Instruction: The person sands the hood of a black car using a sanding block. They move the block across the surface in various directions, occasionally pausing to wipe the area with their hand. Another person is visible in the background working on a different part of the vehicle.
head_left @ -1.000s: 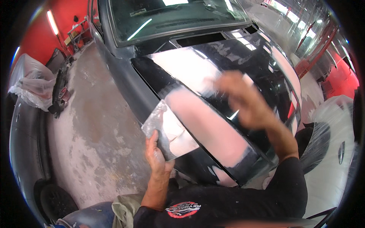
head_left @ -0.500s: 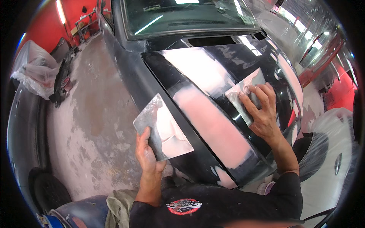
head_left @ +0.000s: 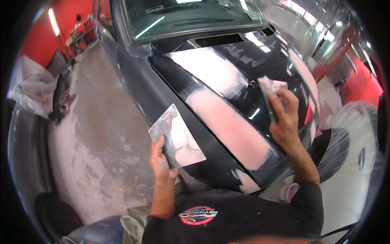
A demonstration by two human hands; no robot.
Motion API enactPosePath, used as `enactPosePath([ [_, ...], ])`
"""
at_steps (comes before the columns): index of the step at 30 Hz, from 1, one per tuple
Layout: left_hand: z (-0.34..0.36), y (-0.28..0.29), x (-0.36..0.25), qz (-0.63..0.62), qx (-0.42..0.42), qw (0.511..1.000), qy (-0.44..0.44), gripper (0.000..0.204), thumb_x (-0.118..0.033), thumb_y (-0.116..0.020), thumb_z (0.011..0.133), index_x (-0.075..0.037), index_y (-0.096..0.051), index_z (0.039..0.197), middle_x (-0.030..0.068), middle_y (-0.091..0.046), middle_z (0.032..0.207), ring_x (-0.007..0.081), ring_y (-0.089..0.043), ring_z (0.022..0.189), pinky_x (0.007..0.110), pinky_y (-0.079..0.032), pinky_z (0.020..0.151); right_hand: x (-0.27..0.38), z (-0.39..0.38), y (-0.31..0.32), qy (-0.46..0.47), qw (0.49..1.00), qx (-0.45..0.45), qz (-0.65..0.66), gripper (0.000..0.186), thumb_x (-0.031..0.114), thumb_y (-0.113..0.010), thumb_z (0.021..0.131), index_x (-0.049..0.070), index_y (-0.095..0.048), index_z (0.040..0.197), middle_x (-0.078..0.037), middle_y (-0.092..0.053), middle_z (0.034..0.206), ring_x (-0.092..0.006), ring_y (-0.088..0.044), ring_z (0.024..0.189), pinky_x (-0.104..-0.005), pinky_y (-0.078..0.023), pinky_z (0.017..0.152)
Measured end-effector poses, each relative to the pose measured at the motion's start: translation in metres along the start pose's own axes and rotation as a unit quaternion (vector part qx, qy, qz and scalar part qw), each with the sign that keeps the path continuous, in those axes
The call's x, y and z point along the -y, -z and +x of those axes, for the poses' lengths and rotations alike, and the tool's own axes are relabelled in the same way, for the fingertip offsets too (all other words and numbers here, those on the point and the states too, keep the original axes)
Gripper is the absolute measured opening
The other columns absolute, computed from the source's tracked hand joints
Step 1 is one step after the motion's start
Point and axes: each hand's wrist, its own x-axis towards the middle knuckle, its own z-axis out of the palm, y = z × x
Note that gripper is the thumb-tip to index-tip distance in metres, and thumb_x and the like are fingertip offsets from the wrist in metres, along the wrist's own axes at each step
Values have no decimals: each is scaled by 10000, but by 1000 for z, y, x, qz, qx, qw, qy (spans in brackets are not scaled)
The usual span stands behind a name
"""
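Black car hood (head_left: 264, 67) spans the centre, bearing a long pink patch (head_left: 231, 132) on its near left part and a white patch (head_left: 211, 71) farther off. The left hand (head_left: 161, 158) holds a flat grey plate (head_left: 165, 140), coated partly with pale paste (head_left: 182, 136), by its near left edge at the hood's left side. The right hand (head_left: 286, 118) grips a second grey plate (head_left: 268, 92) right of both patches; whether it touches the hood cannot be told.
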Motion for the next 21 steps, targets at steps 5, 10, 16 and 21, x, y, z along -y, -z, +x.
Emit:
enactPosePath([
  [5,61,9,-28,3,48,999,-15,353,-239,-506,1006,22,-559,1237,143,-648,1203,275,-648,1081,432,-508,968,24,-8,1,-160,982,8,97,772,-217,-591,688,139,-573,1373,-147,-464,1310,-344,-460,1252,-403,-414,1053],
  [10,165,15,-93,-6,134,991,15,328,-231,-500,1013,-3,-557,1242,122,-632,1205,262,-620,1114,429,-499,963,81,-5,-38,-293,956,-8,-22,763,-174,-581,657,160,-616,1342,-152,-482,1323,-360,-447,1260,-428,-380,1076],
  [16,292,-16,-157,83,139,986,29,402,-276,-511,1001,1,-551,1289,109,-610,1209,240,-613,1084,405,-502,930,179,27,-115,-424,889,33,-167,782,-21,-583,536,205,-676,1279,-157,-497,1325,-389,-416,1273,-500,-317,1085],
  [21,351,-45,-165,92,175,979,50,463,-291,-512,1002,25,-505,1341,119,-613,1192,243,-620,1062,402,-528,875,203,59,-150,-446,882,51,-146,706,8,-631,548,233,-712,1212,-103,-526,1293,-375,-430,1238,-500,-352,1035],
])
